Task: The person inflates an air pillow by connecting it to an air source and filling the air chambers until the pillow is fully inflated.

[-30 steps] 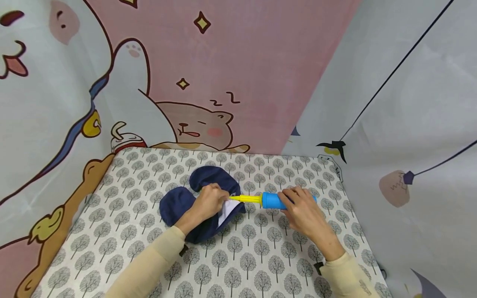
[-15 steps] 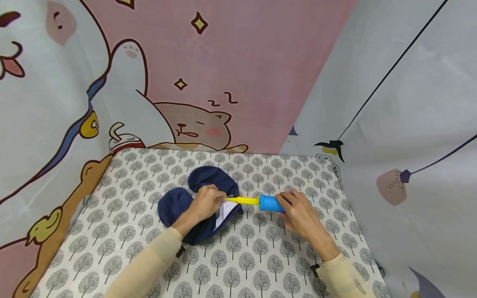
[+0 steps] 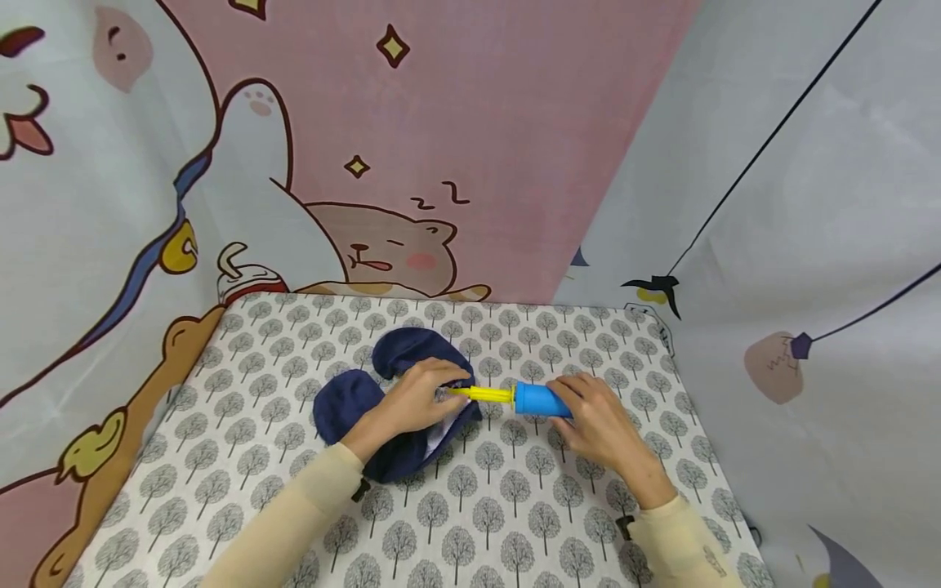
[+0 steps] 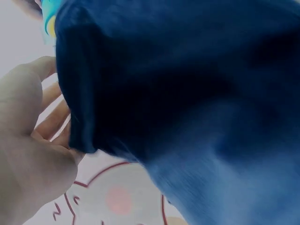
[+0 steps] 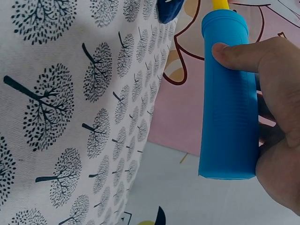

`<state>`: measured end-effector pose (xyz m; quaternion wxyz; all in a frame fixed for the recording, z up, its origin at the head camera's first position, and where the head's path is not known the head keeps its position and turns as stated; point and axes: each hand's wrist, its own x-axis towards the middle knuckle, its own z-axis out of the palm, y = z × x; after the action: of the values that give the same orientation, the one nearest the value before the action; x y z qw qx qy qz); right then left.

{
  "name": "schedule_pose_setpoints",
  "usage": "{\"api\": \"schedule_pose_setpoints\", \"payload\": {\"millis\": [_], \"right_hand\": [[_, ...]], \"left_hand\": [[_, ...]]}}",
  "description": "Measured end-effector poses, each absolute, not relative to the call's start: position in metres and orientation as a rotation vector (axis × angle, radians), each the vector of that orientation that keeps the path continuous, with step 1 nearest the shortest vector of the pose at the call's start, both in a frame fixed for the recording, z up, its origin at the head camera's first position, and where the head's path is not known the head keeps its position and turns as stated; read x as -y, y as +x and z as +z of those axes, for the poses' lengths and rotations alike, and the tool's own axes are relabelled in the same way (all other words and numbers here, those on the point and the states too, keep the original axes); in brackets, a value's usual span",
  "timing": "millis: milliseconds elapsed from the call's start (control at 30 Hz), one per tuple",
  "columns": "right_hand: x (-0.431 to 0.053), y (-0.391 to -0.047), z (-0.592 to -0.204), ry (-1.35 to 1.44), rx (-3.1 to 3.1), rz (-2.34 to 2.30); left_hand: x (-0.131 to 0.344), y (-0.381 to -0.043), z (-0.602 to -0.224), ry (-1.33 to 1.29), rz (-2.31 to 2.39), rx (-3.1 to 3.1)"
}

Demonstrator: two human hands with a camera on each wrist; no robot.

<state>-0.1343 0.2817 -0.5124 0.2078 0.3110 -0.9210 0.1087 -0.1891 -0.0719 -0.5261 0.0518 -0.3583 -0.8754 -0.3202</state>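
A navy U-shaped neck pillow (image 3: 349, 404) lies on the patterned cloth, its cover gaping to show white lining (image 3: 439, 434). My right hand (image 3: 599, 425) grips the blue barrel of a hand pump (image 3: 540, 400), thumb along its side in the right wrist view. The pump's yellow nozzle (image 3: 491, 394) points left, its tip at the opening in the cover. Around that tip my left hand (image 3: 419, 396) stands with thumb and fingers spread apart. In the left wrist view, navy fabric (image 4: 187, 93) hides the fingertips and the nozzle's end.
Cloth printed with grey trees (image 3: 485, 518) covers the table. A pink hanging with cartoon animals (image 3: 515, 147) closes off the back, and pale hangings (image 3: 823, 204) stand at the sides.
My left thumb and fingers, pinched together at the nozzle tip before, have spread and shifted slightly right over it. The right hand keeps its grip on the pump with little movement.
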Motion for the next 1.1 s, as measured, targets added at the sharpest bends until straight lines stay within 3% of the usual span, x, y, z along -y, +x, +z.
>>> {"api": "schedule_pose_setpoints", "payload": {"millis": [467, 1100], "right_hand": [[-0.278, -0.135, -0.507, 0.85, 2.58, 0.308], [-0.297, -0.138, -0.495, 0.82, 2.668, 0.381]], "left_hand": [[0.024, -0.198, -0.513, -1.338, -0.959, 2.659], [0.023, -0.199, -0.512, -1.353, -0.947, 2.623]]}}
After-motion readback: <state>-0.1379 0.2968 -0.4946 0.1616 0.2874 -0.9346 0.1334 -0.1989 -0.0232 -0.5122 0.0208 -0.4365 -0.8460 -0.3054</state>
